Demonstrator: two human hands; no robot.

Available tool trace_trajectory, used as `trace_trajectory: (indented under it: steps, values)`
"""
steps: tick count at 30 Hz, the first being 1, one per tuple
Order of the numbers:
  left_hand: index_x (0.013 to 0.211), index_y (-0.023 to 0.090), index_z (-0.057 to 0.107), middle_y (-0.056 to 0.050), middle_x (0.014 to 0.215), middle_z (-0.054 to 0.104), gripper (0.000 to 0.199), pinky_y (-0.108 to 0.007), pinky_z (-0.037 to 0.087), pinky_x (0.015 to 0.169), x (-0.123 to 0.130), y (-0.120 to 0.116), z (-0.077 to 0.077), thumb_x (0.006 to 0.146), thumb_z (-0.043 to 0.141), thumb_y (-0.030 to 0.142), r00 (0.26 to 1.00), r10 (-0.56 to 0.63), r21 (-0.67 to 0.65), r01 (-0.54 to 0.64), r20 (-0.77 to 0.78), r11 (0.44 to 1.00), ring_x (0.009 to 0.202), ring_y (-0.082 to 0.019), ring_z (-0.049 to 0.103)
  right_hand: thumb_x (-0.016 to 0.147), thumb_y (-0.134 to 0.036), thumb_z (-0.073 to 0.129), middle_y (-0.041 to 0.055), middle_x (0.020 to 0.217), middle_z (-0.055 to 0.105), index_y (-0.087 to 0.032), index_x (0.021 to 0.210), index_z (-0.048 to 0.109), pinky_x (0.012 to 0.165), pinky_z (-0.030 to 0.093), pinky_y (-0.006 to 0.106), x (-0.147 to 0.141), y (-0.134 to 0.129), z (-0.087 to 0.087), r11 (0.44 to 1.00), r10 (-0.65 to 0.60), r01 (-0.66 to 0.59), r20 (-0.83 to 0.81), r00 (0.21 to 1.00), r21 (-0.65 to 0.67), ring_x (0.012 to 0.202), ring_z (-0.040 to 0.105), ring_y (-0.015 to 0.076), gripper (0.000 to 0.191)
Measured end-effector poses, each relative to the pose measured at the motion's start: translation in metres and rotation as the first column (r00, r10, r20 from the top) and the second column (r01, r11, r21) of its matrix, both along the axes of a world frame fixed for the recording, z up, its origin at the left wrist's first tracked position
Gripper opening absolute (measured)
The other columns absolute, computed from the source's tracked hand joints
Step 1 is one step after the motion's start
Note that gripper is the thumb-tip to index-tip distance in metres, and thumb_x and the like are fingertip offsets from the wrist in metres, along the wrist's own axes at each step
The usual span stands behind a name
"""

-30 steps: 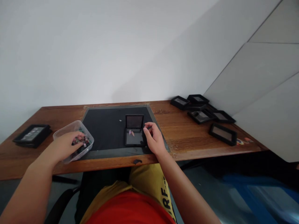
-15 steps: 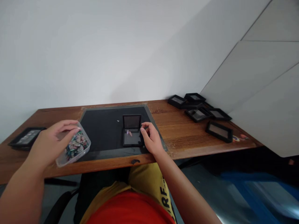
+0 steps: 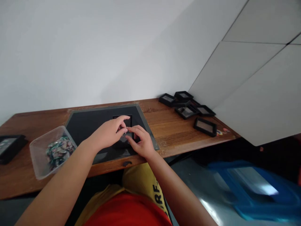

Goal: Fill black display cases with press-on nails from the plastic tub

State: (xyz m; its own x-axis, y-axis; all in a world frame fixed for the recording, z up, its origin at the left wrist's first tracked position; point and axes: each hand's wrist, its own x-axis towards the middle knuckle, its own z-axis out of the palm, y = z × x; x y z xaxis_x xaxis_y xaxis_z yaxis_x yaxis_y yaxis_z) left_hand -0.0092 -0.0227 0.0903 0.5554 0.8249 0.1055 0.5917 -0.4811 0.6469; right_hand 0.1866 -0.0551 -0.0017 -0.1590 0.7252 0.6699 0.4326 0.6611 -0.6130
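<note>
An opened black display case [image 3: 131,121] lies on the dark mat [image 3: 82,117], largely hidden behind my hands. Over it, my left hand [image 3: 111,131] is closed in a pinch; a tiny pale bit shows at its fingertips, too small to name. From the right, my right hand [image 3: 141,141] meets those fingertips with its index finger, its thumb and fingers apart. Under my left forearm's outer side stands a clear plastic tub [image 3: 39,147] with many small pink and green wrapped-looking pieces [image 3: 60,150] in it.
Several black frame-like cases [image 3: 185,111] lie in a loose group at the table's back right, another case [image 3: 205,126] nearer. One more black case [image 3: 11,146] is at the far left. A blue plastic chair or stool [image 3: 254,188] stands on the floor at right.
My left hand has left the tub and moved right, over the case, meeting my right hand. My right hand has shifted from the case's edge to its front. The view has turned slightly.
</note>
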Motion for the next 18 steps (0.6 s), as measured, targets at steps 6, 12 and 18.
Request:
trace_trajectory:
  steps: [6,12,18]
  values:
    - [0.146,0.026,0.054,-0.001,0.102,0.078,0.052,-0.037,0.049,0.087,-0.004,0.000,-0.023,0.095,0.057,0.032,0.997,0.038,-0.065,-0.034,0.061,0.997,0.089,-0.020,0.068,0.091,-0.032,0.080,0.0034,0.093,0.074,-0.024,0.113,0.080,0.065,0.050,0.027,0.001,0.003,-0.004,1.000,0.023,-0.024,-0.068,0.997,-0.012,0.066,0.055,0.0119,0.023]
    - [0.142,0.024,0.058,-0.001,0.100,0.079,0.049,-0.036,0.052,0.088,-0.003,0.004,-0.027,0.095,0.057,0.038,0.995,0.056,-0.096,-0.048,0.078,0.994,0.088,-0.020,0.070,0.092,-0.028,0.079,0.0015,0.083,0.074,-0.024,0.109,0.081,0.064,0.048,0.027,-0.001,0.004,-0.003,0.999,0.022,-0.024,-0.053,0.998,-0.028,0.063,0.056,0.0117,0.017]
    - [0.141,0.031,0.063,-0.004,0.122,0.080,0.052,-0.046,0.049,0.106,-0.028,-0.013,-0.004,0.091,0.064,0.047,0.997,0.062,-0.069,-0.064,-0.035,0.996,0.117,-0.029,0.071,0.093,-0.029,0.076,-0.0006,0.079,0.070,-0.024,0.111,0.079,0.063,0.046,0.026,0.000,0.005,-0.005,0.996,-0.039,0.035,-0.049,0.998,-0.087,0.060,0.053,0.0112,0.019]
